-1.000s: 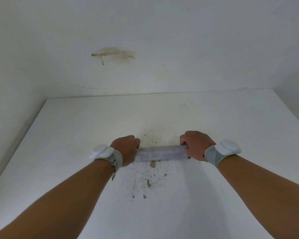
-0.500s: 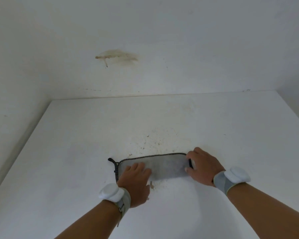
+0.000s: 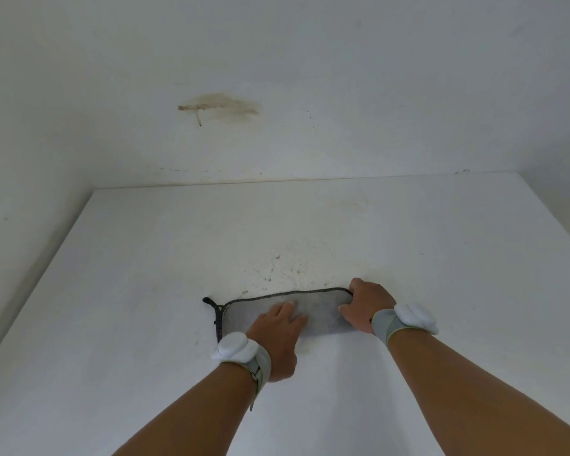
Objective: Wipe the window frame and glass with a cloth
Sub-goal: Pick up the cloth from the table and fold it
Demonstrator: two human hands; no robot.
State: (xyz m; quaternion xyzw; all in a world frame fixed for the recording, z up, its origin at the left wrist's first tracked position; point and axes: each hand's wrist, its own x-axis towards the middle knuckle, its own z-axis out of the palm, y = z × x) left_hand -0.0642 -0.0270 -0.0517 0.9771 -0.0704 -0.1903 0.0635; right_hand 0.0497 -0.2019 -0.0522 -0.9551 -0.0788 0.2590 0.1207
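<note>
Cloth: one, grey with dark stitched edging and a small loop at its left corner, lying folded flat on a white surface, slightly nearer the front edge than the back, roughly mid-width. No window frame or glass in view.

Left hand: fingers straight, palm pressing down on the cloth's left-middle, nothing gripped. Right hand: fingers curled round the cloth's right end, pinching it against the surface.

Step in hand, as I read it: flattening or folding the cloth into a pad before wiping. To do it well:
- keep the left palm flat as the anchor
- pull the right end taut so no wrinkles get trapped
- line up the stitched edges before pressing
- keep the loop corner out of the fold

Surface just behind the cloth has a patch of dark specks, touching or just short of the back edge of the cloth. Could pick up grit; I'd keep the wiping face off it.

Counts: one cloth, two hands, two wristbands, one on each wrist. One brownish stain on the wall behind, well apart from everything.
</note>
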